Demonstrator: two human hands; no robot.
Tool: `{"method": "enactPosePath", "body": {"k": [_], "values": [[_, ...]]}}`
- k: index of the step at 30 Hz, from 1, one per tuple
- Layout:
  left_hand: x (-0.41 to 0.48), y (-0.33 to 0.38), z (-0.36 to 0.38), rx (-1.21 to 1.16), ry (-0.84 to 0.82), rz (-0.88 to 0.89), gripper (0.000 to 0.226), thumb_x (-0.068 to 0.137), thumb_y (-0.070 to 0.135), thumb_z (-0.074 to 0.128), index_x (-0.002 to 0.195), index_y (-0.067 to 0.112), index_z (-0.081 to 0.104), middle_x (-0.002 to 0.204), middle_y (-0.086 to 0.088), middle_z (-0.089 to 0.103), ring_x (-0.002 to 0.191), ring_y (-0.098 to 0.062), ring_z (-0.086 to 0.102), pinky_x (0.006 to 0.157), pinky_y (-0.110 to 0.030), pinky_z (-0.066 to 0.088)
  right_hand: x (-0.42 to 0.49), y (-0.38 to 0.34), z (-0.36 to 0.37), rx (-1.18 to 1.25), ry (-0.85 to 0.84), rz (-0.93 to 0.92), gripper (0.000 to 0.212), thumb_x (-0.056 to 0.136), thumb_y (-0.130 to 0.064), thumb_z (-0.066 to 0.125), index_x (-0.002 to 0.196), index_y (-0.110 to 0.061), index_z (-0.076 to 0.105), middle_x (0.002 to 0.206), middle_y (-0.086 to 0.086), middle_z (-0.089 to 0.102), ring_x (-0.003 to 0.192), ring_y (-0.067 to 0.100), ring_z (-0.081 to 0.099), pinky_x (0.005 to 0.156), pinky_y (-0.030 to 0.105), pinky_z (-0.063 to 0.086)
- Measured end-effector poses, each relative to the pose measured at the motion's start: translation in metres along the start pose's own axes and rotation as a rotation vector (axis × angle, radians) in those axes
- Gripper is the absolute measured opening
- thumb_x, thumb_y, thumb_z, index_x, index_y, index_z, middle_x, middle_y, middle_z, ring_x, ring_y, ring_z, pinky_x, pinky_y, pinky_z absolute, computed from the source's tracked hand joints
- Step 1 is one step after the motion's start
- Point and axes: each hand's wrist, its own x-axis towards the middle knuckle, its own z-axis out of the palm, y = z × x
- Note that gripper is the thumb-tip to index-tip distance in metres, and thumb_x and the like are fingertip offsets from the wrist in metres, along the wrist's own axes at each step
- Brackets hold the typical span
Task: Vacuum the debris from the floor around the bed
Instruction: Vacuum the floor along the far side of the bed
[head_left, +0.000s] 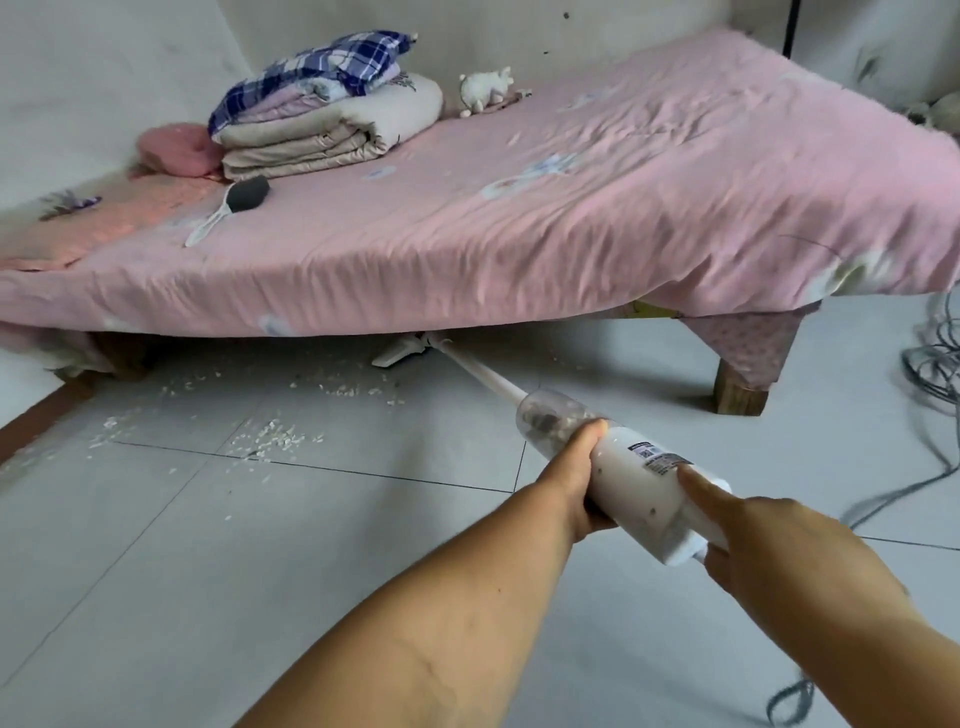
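Observation:
A white stick vacuum (631, 470) points away from me toward the bed (571, 208). My left hand (584, 478) grips its body just behind the clear dust cup, which holds grey dirt. My right hand (769, 540) holds the rear handle, index finger stretched along the casing. The tube runs forward to the floor head (408, 351), which lies at the bed's front edge, partly under the pink sheet. White debris (270, 439) is scattered over the grey tiles to the left, with more debris (358, 389) near the bed.
A wooden bed leg (740, 397) stands at the right. Grey cables (930, 374) lie tangled on the floor at far right. Folded bedding (322, 114), a brush (234, 202) and a small toy (485, 88) rest on the bed. A brown skirting strip (36, 415) runs at left.

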Motion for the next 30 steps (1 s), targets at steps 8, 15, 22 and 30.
{"method": "enactPosePath", "body": {"k": [8, 15, 22, 30], "values": [[0.000, -0.018, -0.016, 0.028, 0.082, -0.025, 0.061, 0.071, 0.051, 0.082, 0.115, 0.015, 0.061, 0.100, -0.012, 0.074, 0.088, -0.029, 0.072, 0.060, -0.040, 0.061, -0.015, 0.000, 0.027, 0.088, -0.056, 0.005, 0.068, 0.087, -0.027, 0.043, 0.141, -0.051, 0.009, 0.105, -0.006, 0.058, 0.082, 0.019, 0.052, 0.062, 0.026, 0.039], [-0.013, -0.016, -0.002, 0.058, 0.039, -0.009, 0.049, 0.073, 0.049, 0.080, 0.103, 0.015, 0.063, 0.081, -0.011, 0.076, 0.079, -0.027, 0.071, 0.055, -0.038, 0.060, -0.019, 0.005, 0.005, 0.034, 0.002, -0.009, 0.067, 0.086, -0.027, 0.044, 0.140, -0.052, 0.015, 0.099, -0.005, 0.056, 0.075, 0.019, 0.048, 0.056, 0.025, 0.036], [-0.019, 0.000, -0.036, 0.093, 0.025, 0.024, 0.055, 0.076, 0.053, 0.076, 0.116, 0.017, 0.060, 0.100, -0.011, 0.071, 0.082, -0.027, 0.069, 0.056, -0.039, 0.059, -0.015, -0.027, 0.003, -0.005, 0.025, -0.061, 0.070, 0.085, -0.029, 0.044, 0.142, -0.054, 0.012, 0.085, -0.007, 0.044, 0.071, 0.015, 0.049, 0.053, 0.024, 0.036], [-0.004, 0.020, -0.111, 0.062, 0.037, 0.058, 0.062, 0.074, 0.055, 0.077, 0.120, 0.018, 0.059, 0.109, -0.011, 0.070, 0.093, -0.028, 0.070, 0.061, -0.041, 0.060, -0.007, -0.100, 0.028, -0.047, 0.030, -0.118, 0.067, 0.087, -0.035, 0.044, 0.143, -0.049, 0.010, 0.081, -0.007, 0.046, 0.070, 0.015, 0.049, 0.052, 0.024, 0.037]]}}
